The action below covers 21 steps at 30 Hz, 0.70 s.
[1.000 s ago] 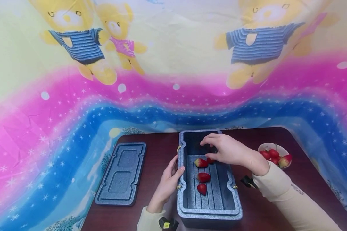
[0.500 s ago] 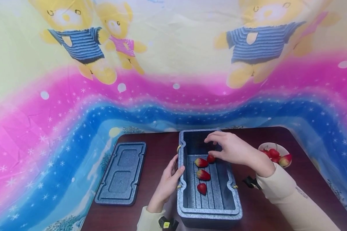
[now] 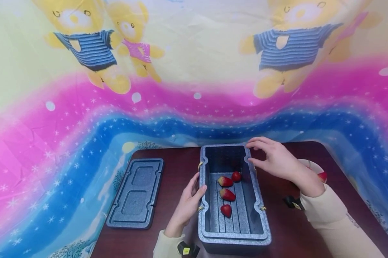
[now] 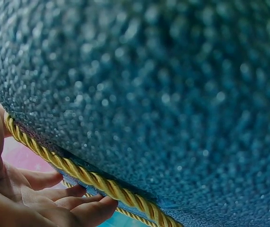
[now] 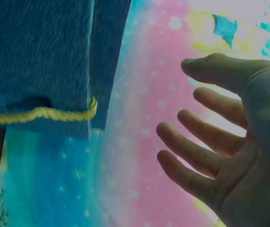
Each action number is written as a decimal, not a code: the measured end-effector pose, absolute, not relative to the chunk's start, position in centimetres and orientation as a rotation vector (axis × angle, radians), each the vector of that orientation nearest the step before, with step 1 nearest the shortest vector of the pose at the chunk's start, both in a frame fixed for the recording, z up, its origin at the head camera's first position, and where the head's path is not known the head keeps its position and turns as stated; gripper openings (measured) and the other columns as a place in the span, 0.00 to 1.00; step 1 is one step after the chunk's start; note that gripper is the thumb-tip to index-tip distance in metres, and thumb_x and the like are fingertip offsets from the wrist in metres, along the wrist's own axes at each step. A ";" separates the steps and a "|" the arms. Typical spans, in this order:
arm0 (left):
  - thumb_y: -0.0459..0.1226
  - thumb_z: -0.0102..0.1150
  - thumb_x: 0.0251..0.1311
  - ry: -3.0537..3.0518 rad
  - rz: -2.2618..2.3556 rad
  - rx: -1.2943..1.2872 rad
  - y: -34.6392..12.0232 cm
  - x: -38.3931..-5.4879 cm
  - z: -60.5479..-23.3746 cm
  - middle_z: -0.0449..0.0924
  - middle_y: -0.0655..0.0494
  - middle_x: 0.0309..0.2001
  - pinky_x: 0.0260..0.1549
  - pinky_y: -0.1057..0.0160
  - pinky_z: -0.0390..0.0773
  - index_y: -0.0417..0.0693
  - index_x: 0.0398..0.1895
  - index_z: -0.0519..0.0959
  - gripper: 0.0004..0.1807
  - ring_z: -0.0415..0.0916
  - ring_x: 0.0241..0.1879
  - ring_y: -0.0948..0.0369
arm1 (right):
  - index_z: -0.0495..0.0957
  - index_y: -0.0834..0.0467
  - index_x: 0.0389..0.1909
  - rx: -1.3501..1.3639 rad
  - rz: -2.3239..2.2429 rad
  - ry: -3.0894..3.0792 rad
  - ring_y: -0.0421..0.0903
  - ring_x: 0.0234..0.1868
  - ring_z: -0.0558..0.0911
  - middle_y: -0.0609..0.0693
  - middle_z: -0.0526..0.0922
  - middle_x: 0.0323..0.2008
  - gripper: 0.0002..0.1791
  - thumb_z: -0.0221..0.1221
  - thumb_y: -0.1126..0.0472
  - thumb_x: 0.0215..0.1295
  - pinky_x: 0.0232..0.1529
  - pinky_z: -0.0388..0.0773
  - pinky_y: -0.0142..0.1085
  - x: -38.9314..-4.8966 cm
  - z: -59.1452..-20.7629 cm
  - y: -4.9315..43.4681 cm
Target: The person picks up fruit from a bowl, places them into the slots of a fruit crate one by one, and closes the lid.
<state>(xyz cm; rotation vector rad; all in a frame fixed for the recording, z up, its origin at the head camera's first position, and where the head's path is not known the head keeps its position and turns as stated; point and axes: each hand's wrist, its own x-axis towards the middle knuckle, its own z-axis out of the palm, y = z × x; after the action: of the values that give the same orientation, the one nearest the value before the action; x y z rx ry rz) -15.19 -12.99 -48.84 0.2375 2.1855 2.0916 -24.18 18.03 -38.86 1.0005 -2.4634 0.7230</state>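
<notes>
In the head view, a long dark grey foam box (image 3: 234,236) stands with its top uncovered, and several strawberries (image 3: 227,194) lie on its ribbed floor. My left hand (image 3: 188,204) rests against the box's left wall, thumb at the rim. The left wrist view shows those fingers extended beside a twisted gold rope (image 4: 78,171) on the wall. My right hand (image 3: 276,161) is over the box's far right rim, fingers loosely bent and nothing held. In the right wrist view, its fingers are spread apart from the box wall and its gold rope (image 5: 45,113).
A matching grey lid (image 3: 135,193) lies on the dark red-brown table (image 3: 177,168) left of the box. Behind my right wrist, a white bowl (image 3: 315,165) with a strawberry (image 3: 322,176) showing is partly hidden. A printed bear curtain (image 3: 194,71) hangs behind the table.
My right hand has moved right and away from inside the box to its right rim, leaving the farthest strawberry fully visible. One strawberry in the box has turned slightly. My left hand stays put.
</notes>
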 end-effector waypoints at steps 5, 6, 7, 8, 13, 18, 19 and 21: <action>0.42 0.51 0.76 2.199 2.083 0.232 -12.9 -15.2 -48.9 0.55 0.39 0.77 0.68 0.42 0.63 0.43 0.80 0.51 0.36 0.56 0.75 0.43 | 0.81 0.57 0.53 0.912 0.710 -2.445 0.52 0.45 0.84 0.53 0.80 0.54 0.26 0.76 0.63 0.51 0.25 0.77 0.34 -24.3 -39.1 19.5; 0.43 0.51 0.76 2.201 2.082 0.232 -12.9 -15.2 -48.8 0.55 0.39 0.77 0.68 0.42 0.64 0.43 0.80 0.52 0.36 0.56 0.74 0.43 | 0.81 0.57 0.54 0.894 0.710 -2.449 0.52 0.46 0.84 0.54 0.80 0.55 0.27 0.76 0.63 0.52 0.27 0.78 0.36 -24.3 -39.1 19.8; 0.43 0.51 0.76 2.202 2.081 0.232 -12.9 -15.2 -48.8 0.55 0.39 0.77 0.68 0.42 0.64 0.43 0.80 0.52 0.36 0.56 0.74 0.43 | 0.81 0.57 0.54 0.876 0.705 -2.452 0.52 0.46 0.83 0.54 0.80 0.55 0.27 0.76 0.63 0.52 0.29 0.79 0.38 -24.3 -39.1 20.1; 0.43 0.51 0.76 2.200 2.081 0.233 -12.9 -15.2 -48.8 0.55 0.40 0.77 0.68 0.43 0.64 0.43 0.80 0.52 0.36 0.56 0.74 0.43 | 0.80 0.58 0.55 0.860 0.701 -2.458 0.53 0.46 0.83 0.55 0.80 0.56 0.28 0.76 0.63 0.52 0.30 0.80 0.41 -24.3 -39.2 20.4; 0.43 0.51 0.76 2.195 2.080 0.237 -12.9 -15.3 -48.8 0.55 0.40 0.77 0.67 0.43 0.65 0.43 0.80 0.51 0.36 0.57 0.74 0.43 | 0.77 0.60 0.60 0.746 0.692 -2.515 0.54 0.49 0.82 0.59 0.77 0.60 0.31 0.75 0.62 0.54 0.36 0.81 0.49 -24.3 -39.5 22.1; 0.43 0.51 0.76 2.200 2.075 0.233 -13.0 -15.3 -48.8 0.55 0.40 0.77 0.67 0.43 0.66 0.43 0.80 0.52 0.36 0.57 0.74 0.43 | 0.73 0.62 0.64 0.646 0.742 -2.576 0.58 0.51 0.80 0.62 0.73 0.63 0.34 0.73 0.61 0.57 0.42 0.80 0.56 -24.4 -39.9 23.8; 0.43 0.51 0.76 2.199 2.076 0.232 -13.0 -15.3 -48.8 0.55 0.40 0.77 0.67 0.43 0.66 0.43 0.80 0.52 0.36 0.58 0.74 0.43 | 0.73 0.62 0.64 0.623 0.756 -2.586 0.59 0.51 0.79 0.63 0.72 0.64 0.34 0.73 0.61 0.57 0.43 0.80 0.58 -24.3 -39.9 24.2; 0.43 0.52 0.76 2.196 2.078 0.230 -13.0 -15.3 -48.8 0.56 0.40 0.77 0.66 0.44 0.67 0.44 0.80 0.52 0.36 0.58 0.73 0.43 | 0.72 0.63 0.64 0.580 0.770 -2.602 0.61 0.52 0.78 0.64 0.72 0.64 0.34 0.73 0.60 0.59 0.44 0.78 0.60 -24.3 -40.2 24.9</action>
<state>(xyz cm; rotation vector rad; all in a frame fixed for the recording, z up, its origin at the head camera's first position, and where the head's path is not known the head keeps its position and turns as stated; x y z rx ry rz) -15.26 -12.95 -48.82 0.2305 2.1957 2.0779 -24.33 24.95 -40.25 0.5804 -2.6020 0.7699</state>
